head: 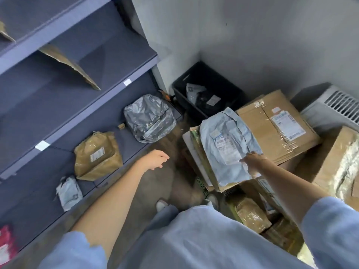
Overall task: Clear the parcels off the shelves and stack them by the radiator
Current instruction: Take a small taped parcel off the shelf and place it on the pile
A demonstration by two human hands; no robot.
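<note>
Cardboard stack [279, 133], pale mailer [227, 144] lengthwise toward wall.

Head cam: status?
Right hand holds pale blue mailer on stack by radiator. Left hand open, empty. Silver bag, brown parcel still shelved.

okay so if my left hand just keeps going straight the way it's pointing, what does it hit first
Probably the crumpled grey plastic parcel on the bottom shelf. The left hand hangs open, holding nothing, fingers aimed up and right toward it. Depth is unclear, so it might pass just beside it.
</note>
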